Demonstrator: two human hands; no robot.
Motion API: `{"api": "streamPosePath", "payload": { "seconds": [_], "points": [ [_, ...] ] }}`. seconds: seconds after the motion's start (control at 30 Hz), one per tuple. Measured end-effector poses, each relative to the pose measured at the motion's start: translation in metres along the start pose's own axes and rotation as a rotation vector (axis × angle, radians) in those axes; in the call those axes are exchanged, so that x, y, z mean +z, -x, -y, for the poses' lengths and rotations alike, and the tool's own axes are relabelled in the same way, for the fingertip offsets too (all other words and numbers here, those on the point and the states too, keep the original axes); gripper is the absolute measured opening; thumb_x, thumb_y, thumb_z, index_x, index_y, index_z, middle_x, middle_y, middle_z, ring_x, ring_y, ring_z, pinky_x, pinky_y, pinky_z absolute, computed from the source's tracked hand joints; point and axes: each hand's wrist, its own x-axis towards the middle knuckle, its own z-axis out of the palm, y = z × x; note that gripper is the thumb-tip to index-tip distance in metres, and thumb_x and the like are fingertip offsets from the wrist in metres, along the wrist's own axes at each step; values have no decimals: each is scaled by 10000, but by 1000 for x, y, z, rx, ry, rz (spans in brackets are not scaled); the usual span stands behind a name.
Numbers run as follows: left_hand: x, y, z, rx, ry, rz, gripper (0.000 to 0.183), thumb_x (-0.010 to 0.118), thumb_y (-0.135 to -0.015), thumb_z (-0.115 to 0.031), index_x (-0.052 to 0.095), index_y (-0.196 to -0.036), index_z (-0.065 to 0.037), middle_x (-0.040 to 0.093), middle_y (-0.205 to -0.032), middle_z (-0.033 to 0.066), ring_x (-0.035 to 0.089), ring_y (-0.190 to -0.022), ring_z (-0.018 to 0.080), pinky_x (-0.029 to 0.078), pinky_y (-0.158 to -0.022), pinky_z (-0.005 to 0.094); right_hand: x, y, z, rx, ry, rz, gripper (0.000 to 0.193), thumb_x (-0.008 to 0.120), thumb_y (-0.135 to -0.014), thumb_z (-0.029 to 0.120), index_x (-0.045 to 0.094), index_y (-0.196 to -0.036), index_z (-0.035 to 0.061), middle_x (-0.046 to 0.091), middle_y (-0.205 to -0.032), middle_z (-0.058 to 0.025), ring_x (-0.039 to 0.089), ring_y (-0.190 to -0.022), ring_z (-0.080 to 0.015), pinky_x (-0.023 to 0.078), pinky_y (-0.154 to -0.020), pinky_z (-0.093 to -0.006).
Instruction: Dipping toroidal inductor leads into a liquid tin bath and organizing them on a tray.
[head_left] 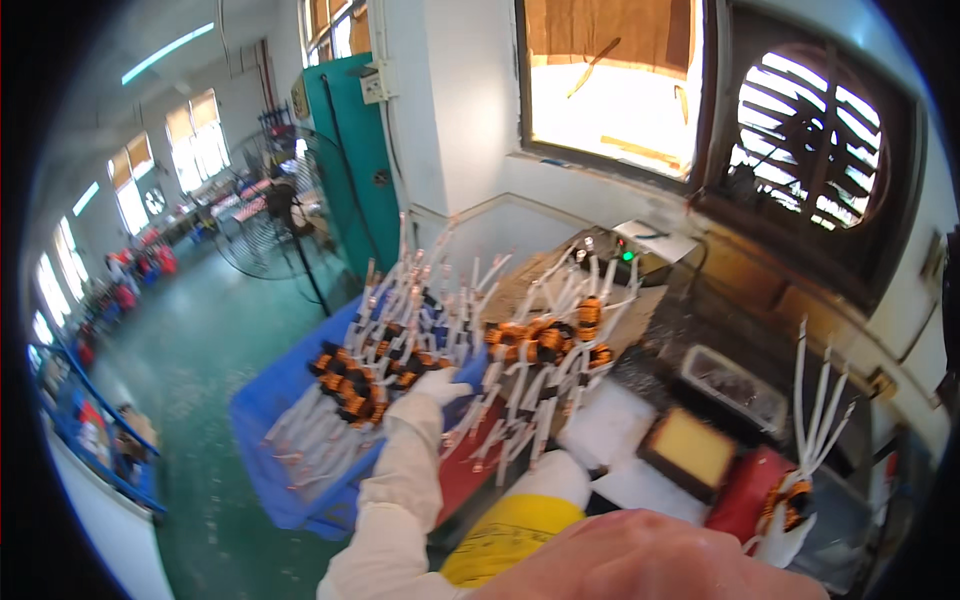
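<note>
My left hand (pixel 437 386), in a white glove, reaches over the inner edge of a blue plastic crate (pixel 290 508). It is beside copper-wound toroidal coils (pixel 347 385) with long white-sleeved leads, which fill the crate. Blur and the coils hide whether its fingers grip one. At the lower right, my right hand (pixel 781 541), gloved too, is closed around a single toroidal coil (pixel 797 502). Its white leads stand upright with bare copper-coloured tips. More such coils (pixel 545 341) lie in a heap right of the crate, leads pointing several ways.
A yellow block in a dark frame (pixel 690 447), white pads (pixel 607 422) and a rectangular metal tray (pixel 735 388) lie on the bench. A red object (pixel 745 492) sits near my right hand. Behind is a device with a green light (pixel 627 256). A standing fan (pixel 288 208) is at left.
</note>
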Motion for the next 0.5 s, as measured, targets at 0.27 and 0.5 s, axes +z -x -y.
{"api": "streamPosePath", "payload": {
  "seconds": [0.27, 0.5],
  "points": [
    [-1, -33, 8, -12, 274, 98, 540, 749, -832, -250, 621, -1305, -23, 699, -1193, 116, 652, -1067, 237, 484, -969, 399, 6, 18, 51, -70, -104, -40, 495, 793, -832, 184, 575, -1248, 26, 651, -1138, -132, 632, -1027, -248, 495, -929, -377],
    [-17, -56, 118, 105, 310, 24, 562, 709, -805, -147, 594, -1339, -15, 708, -1134, 107, 681, -971, 208, 514, -926, 356, 40, 26, 62, -90, 14, 22, 577, 786, -821, 286, 551, -1287, 41, 666, -1112, -177, 659, -1026, -309, 491, -928, -382]
  ]
}}
